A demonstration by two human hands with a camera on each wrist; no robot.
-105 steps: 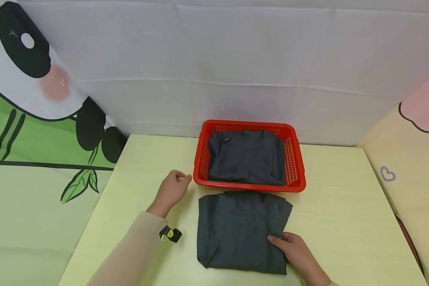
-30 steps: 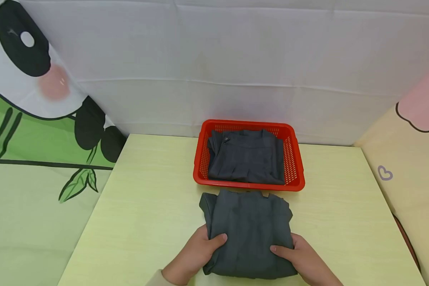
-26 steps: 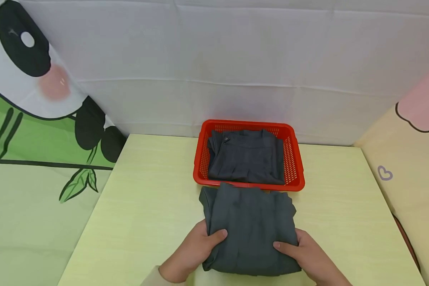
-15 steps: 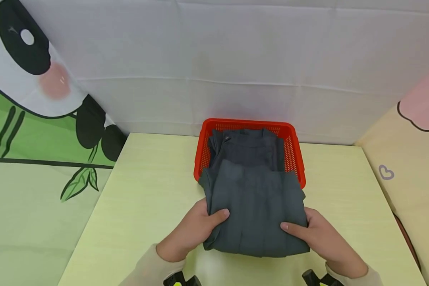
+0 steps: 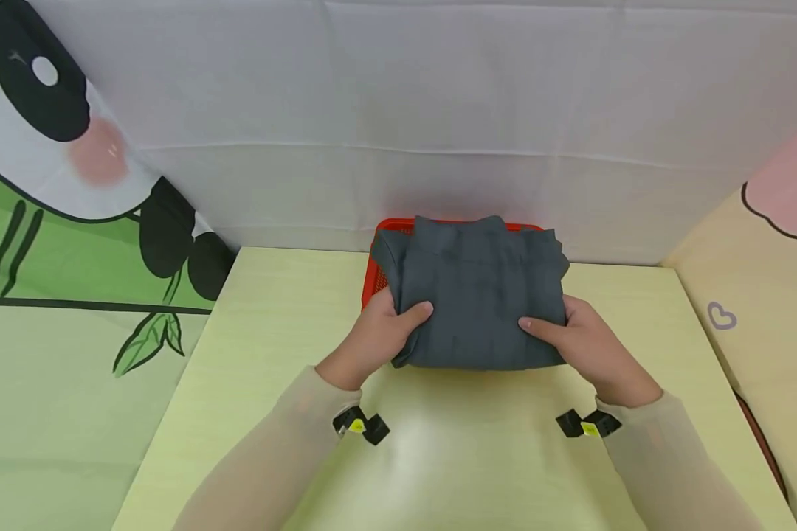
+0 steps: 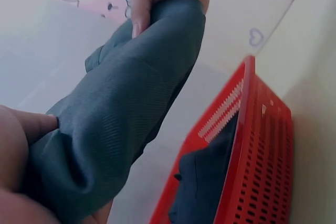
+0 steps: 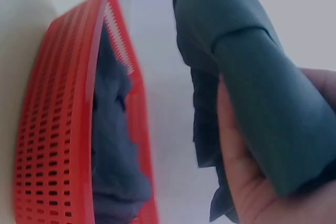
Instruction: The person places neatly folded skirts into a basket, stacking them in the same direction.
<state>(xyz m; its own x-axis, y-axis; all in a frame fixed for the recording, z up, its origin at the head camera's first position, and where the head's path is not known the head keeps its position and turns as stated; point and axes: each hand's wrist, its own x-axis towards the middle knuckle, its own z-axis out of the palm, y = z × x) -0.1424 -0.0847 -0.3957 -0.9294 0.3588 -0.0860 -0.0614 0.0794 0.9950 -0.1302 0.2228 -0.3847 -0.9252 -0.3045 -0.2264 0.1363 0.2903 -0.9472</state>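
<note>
A folded dark grey-green garment (image 5: 478, 295) is held up over the red basket (image 5: 374, 284), covering most of it in the head view. My left hand (image 5: 378, 332) grips the garment's left side, thumb on top and fingers underneath. On the opposite side my right hand (image 5: 587, 343) grips it the same way. Both wrist views show the held garment above the basket's rim, with a gap between them. Inside the basket lies another folded dark garment (image 6: 202, 182), hidden from the head camera.
The pale yellow table (image 5: 292, 310) carries the basket at its back edge, close to a white cloth wall (image 5: 272, 88). Printed cloth panels stand left and right. A small black and yellow device (image 5: 361, 424) is strapped at each wrist.
At first only my right hand touched the garment, lying on the table before the basket. Both hands then took hold, lifted it and carried it forward over the basket.
</note>
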